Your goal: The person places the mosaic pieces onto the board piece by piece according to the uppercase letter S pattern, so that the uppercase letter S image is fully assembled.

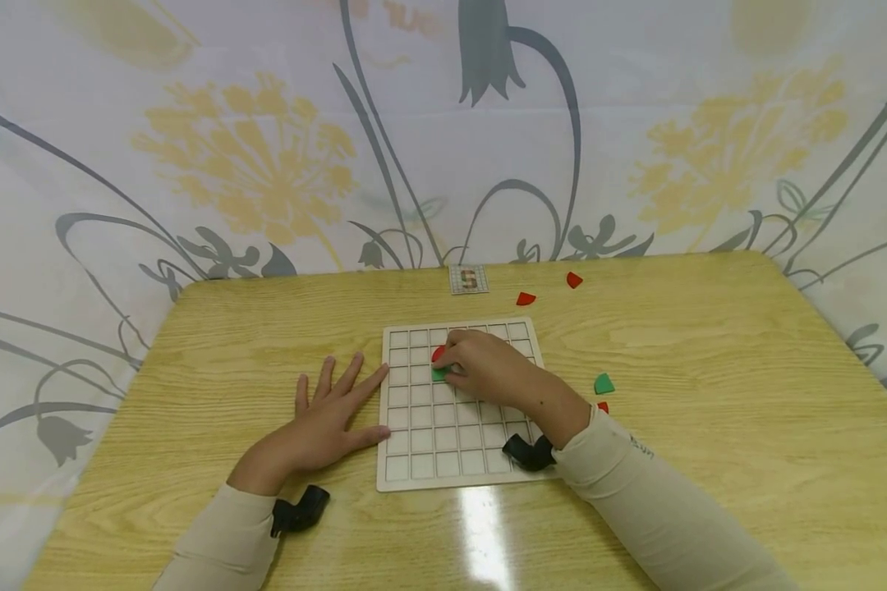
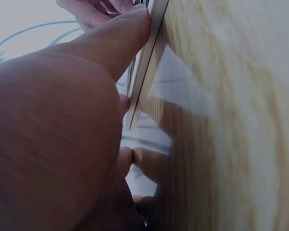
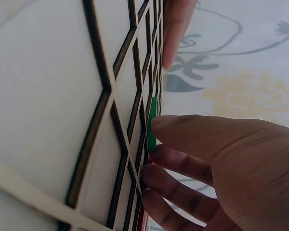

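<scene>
A pale square grid board (image 1: 429,485) lies on the table. My right hand (image 1: 497,371) is over its upper middle and pinches a green piece (image 1: 439,375) between thumb and fingers at a grid cell. In the right wrist view the thumb presses on the green piece (image 3: 152,127), which stands slightly proud of the grid. A red piece (image 1: 438,354) shows just beyond it, partly covered by the fingers. My left hand (image 1: 328,423) is spread on the table, with thumb and forefinger at the board's left edge. In the left wrist view the thumb (image 2: 120,36) touches that edge.
Behind the board lies a small card (image 1: 469,279) with a pattern on a grid. Two red quarter-round pieces (image 1: 526,299) sit near it to the right. Right of the board are a green quarter-round piece (image 1: 604,384) and a red piece (image 1: 603,407) half hidden by the sleeve.
</scene>
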Demonstrator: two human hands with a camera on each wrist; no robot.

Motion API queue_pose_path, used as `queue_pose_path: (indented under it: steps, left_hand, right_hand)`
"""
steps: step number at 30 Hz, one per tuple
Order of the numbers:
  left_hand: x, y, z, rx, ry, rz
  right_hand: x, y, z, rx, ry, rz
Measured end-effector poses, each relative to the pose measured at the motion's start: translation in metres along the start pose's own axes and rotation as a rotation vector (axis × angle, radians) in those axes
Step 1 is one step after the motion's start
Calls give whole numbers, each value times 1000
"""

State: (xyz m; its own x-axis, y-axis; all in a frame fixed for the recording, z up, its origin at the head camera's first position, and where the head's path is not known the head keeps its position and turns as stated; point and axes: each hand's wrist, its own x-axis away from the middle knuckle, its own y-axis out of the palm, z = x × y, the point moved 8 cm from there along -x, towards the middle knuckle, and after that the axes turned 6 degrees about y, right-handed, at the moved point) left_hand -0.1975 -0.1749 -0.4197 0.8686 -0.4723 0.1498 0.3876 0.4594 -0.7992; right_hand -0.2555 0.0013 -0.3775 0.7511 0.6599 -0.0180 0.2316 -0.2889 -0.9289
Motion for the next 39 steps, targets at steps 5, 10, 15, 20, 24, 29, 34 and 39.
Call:
queue_pose_path:
  steps: [5,10,15,20,24,29,34,39]
  left_hand:
    - [1,1,0,6,-9,-12]
    - [0,0,1,9,-3,-9]
    - [0,0,0,6,0,-10]
    - [0,-1,0,6,0,-11]
    - [-1,0,0,5,-1,-10]
    - [0,0,1,4,-2,-7]
    - [1,1,1,1,1,-12]
    - [1,1,1,2,8,-15]
  right_hand:
    - [0,1,1,-9,7,-11]
    - [0,0,1,-10,5,-5]
    - [0,-1,0,-14,0,-3]
    - [0,0,-1,-10,-8,-6]
    - [0,1,0,-11,1,-13]
    - [2,-4,4,-29,33,-1]
    - [8,-21,18,-63,78,47]
    - [15,-39,41,-23,129,92]
